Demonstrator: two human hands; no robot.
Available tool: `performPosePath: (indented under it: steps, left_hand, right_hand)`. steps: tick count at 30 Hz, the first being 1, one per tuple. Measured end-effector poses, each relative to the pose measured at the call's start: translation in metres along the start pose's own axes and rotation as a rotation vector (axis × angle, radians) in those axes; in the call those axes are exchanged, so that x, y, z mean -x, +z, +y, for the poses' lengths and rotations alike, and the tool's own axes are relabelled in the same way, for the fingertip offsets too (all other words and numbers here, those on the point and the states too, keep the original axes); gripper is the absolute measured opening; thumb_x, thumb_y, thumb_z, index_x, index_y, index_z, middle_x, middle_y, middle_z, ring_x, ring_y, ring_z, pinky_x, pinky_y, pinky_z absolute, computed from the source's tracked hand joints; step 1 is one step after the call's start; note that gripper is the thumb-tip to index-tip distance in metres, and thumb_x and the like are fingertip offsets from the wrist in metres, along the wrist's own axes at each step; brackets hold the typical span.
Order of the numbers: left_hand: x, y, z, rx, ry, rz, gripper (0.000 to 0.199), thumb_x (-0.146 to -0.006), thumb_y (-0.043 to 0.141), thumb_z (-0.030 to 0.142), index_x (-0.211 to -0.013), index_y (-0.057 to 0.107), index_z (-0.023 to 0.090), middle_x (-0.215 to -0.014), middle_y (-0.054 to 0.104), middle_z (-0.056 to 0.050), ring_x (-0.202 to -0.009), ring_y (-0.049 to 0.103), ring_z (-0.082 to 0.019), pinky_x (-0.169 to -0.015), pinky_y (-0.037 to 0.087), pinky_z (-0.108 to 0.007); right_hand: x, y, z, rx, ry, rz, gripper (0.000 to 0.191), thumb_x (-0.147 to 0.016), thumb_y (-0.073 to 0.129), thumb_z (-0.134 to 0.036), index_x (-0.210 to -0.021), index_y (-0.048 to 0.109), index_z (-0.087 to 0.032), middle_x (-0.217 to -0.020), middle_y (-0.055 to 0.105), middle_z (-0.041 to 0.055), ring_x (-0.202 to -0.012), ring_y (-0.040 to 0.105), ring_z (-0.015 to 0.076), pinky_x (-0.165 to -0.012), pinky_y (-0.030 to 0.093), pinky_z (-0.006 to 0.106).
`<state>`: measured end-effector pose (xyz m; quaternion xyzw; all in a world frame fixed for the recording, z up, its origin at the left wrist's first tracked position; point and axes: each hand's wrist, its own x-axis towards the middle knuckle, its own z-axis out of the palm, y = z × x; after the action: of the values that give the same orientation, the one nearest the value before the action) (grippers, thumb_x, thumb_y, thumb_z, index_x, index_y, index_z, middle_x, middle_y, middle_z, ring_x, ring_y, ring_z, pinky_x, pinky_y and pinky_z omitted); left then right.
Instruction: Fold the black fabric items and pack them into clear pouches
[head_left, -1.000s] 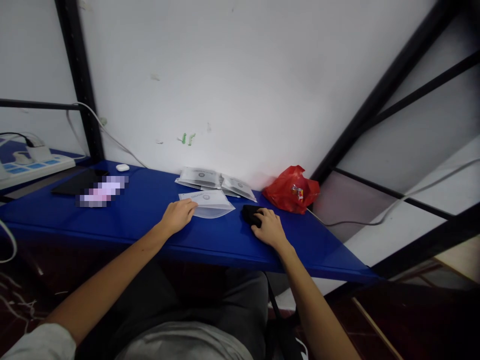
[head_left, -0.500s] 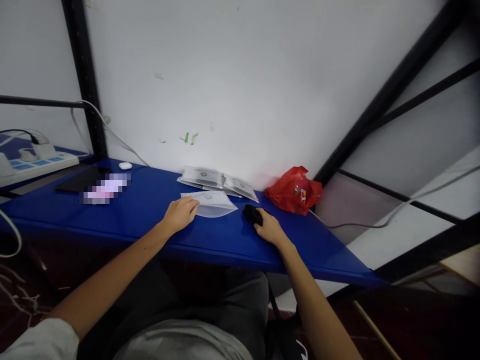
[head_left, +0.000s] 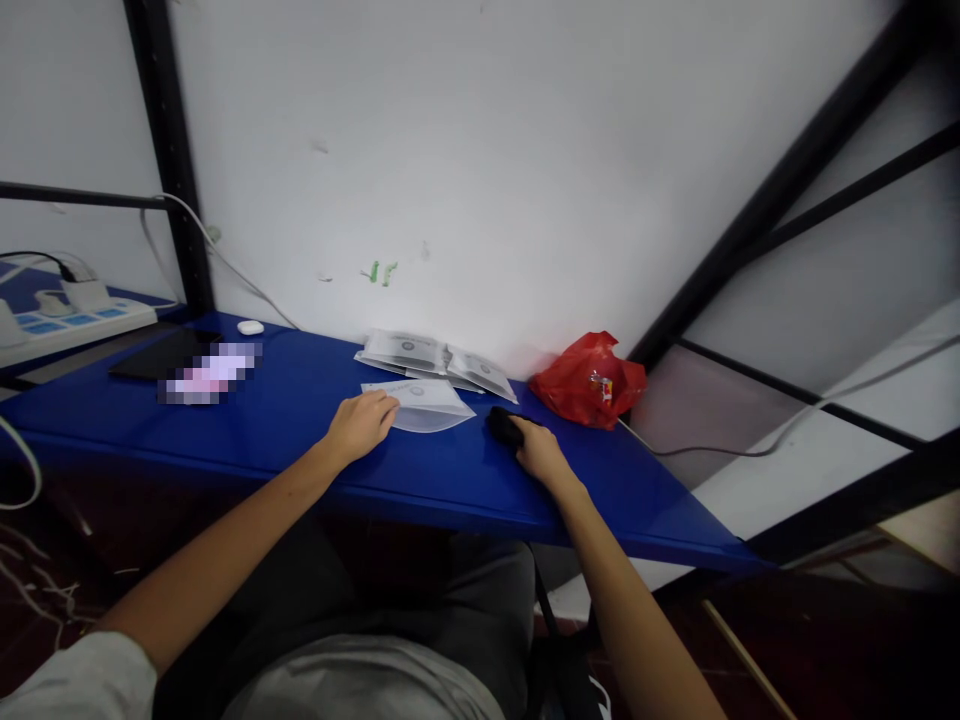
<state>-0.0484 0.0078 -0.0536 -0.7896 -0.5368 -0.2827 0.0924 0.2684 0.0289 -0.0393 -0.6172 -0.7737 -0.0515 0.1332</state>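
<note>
My left hand point(head_left: 365, 420) has its fingers closed on the left side of a frosted plastic bag point(head_left: 431, 408), which lies on the blue tabletop with its curved edge toward me. A small black bundle point(head_left: 501, 426), soft-looking, is on the table right of this bag; its exact kind is unclear. My right hand point(head_left: 541, 446) is closed round the bundle's right end and hides part of it. Behind the bag, several filled white plastic bags point(head_left: 405, 350) with a round printed mark lie overlapping against the wall.
A red plastic bag point(head_left: 589, 382) sits at the back right. To the left are a black tablet-like slab point(head_left: 157, 357), a blurred-out pink item point(head_left: 210, 375) and a small white case point(head_left: 250, 327). A power strip point(head_left: 90, 325) and black frame posts point(head_left: 169, 150) border the blue table point(head_left: 285, 430).
My right hand has shifted slightly on the black bundle, whose shape shows a bit differently. My left hand and the bags stay in place.
</note>
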Motion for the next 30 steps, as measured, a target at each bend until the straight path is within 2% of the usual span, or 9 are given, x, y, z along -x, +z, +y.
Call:
performPosePath:
  steps: [3, 7, 9, 13, 15, 18, 20, 24, 30]
  left_hand:
    - [0.0, 0.0, 0.0, -0.028, 0.027, 0.001, 0.023, -0.091, 0.044, 0.021, -0.098, 0.066, 0.02, -0.09, 0.066, -0.004, -0.088, 0.062, -0.019, -0.067, 0.045, -0.027]
    - [-0.001, -0.003, 0.001, -0.083, 0.036, -0.024, 0.025, -0.092, 0.042, 0.019, -0.098, 0.066, 0.02, -0.09, 0.065, -0.005, -0.087, 0.06, -0.018, -0.067, 0.045, -0.026]
    - [-0.001, -0.005, 0.002, -0.113, 0.014, -0.034, 0.026, -0.092, 0.041, 0.018, -0.099, 0.066, 0.019, -0.088, 0.064, -0.005, -0.087, 0.06, -0.018, -0.067, 0.044, -0.026]
    - [-0.001, -0.006, 0.003, -0.151, -0.01, -0.049, 0.026, -0.093, 0.04, 0.017, -0.099, 0.066, 0.019, -0.087, 0.064, -0.006, -0.085, 0.059, -0.019, -0.065, 0.043, -0.026]
    - [-0.001, -0.005, 0.003, -0.157, -0.004, -0.056, 0.026, -0.093, 0.04, 0.017, -0.099, 0.065, 0.019, -0.087, 0.064, -0.006, -0.085, 0.06, -0.019, -0.064, 0.043, -0.026]
    - [0.0, -0.003, 0.005, -0.156, 0.025, -0.049, 0.028, -0.095, 0.038, 0.021, -0.097, 0.065, 0.018, -0.085, 0.064, -0.006, -0.084, 0.06, -0.018, -0.062, 0.042, -0.025]
    - [0.0, -0.004, 0.007, -0.147, 0.056, -0.044, 0.029, -0.096, 0.036, 0.024, -0.095, 0.065, 0.017, -0.084, 0.064, -0.006, -0.085, 0.06, -0.018, -0.063, 0.042, -0.025]
    - [-0.002, -0.007, 0.012, -0.105, 0.09, -0.046, 0.026, -0.095, 0.039, 0.021, -0.092, 0.065, 0.016, -0.083, 0.065, -0.006, -0.083, 0.061, -0.018, -0.065, 0.043, -0.025]
    - [-0.006, -0.011, 0.016, -0.035, 0.125, -0.036, 0.022, -0.092, 0.044, 0.019, -0.095, 0.066, 0.018, -0.086, 0.067, -0.005, -0.082, 0.062, -0.018, -0.067, 0.045, -0.025]
  right_hand:
    - [0.005, 0.001, -0.003, -0.002, -0.019, 0.011, 0.062, -0.065, 0.043, 0.005, -0.124, 0.056, -0.01, -0.126, 0.06, 0.0143, -0.117, 0.056, 0.0249, -0.099, 0.042, 0.034]
    - [0.017, -0.004, -0.012, -0.093, -0.133, 0.042, 0.062, -0.06, 0.044, 0.005, -0.117, 0.061, -0.013, -0.114, 0.067, 0.0118, -0.107, 0.062, 0.0242, -0.095, 0.046, 0.034]
    - [0.024, -0.009, -0.019, -0.15, -0.193, 0.113, 0.062, -0.06, 0.043, 0.004, -0.116, 0.061, -0.015, -0.112, 0.068, 0.0099, -0.105, 0.063, 0.0234, -0.093, 0.047, 0.035]
    - [0.036, -0.019, -0.04, -0.225, -0.293, 0.356, 0.07, -0.058, 0.042, 0.003, -0.123, 0.056, -0.018, -0.121, 0.063, 0.0091, -0.113, 0.058, 0.023, -0.099, 0.045, 0.04]
    - [0.041, -0.019, -0.056, -0.252, -0.386, 0.402, 0.076, -0.056, 0.041, 0.004, -0.128, 0.052, -0.019, -0.127, 0.059, 0.0086, -0.118, 0.055, 0.0225, -0.102, 0.044, 0.041]
    - [0.044, -0.012, -0.081, -0.246, -0.525, 0.323, 0.083, -0.054, 0.04, 0.007, -0.132, 0.047, -0.02, -0.134, 0.053, 0.009, -0.124, 0.049, 0.0222, -0.104, 0.042, 0.04]
    - [0.041, -0.004, -0.094, -0.217, -0.556, 0.243, 0.086, -0.052, 0.04, 0.008, -0.134, 0.046, -0.018, -0.137, 0.05, 0.0107, -0.127, 0.046, 0.0229, -0.105, 0.042, 0.041]
    - [0.031, 0.009, -0.105, -0.153, -0.529, 0.155, 0.084, -0.053, 0.04, 0.01, -0.133, 0.047, -0.016, -0.137, 0.05, 0.0132, -0.128, 0.045, 0.0237, -0.105, 0.042, 0.041]
    - [0.02, 0.018, -0.108, -0.108, -0.461, 0.163, 0.078, -0.058, 0.039, 0.01, -0.131, 0.048, -0.015, -0.132, 0.054, 0.0137, -0.125, 0.048, 0.0229, -0.103, 0.044, 0.04]
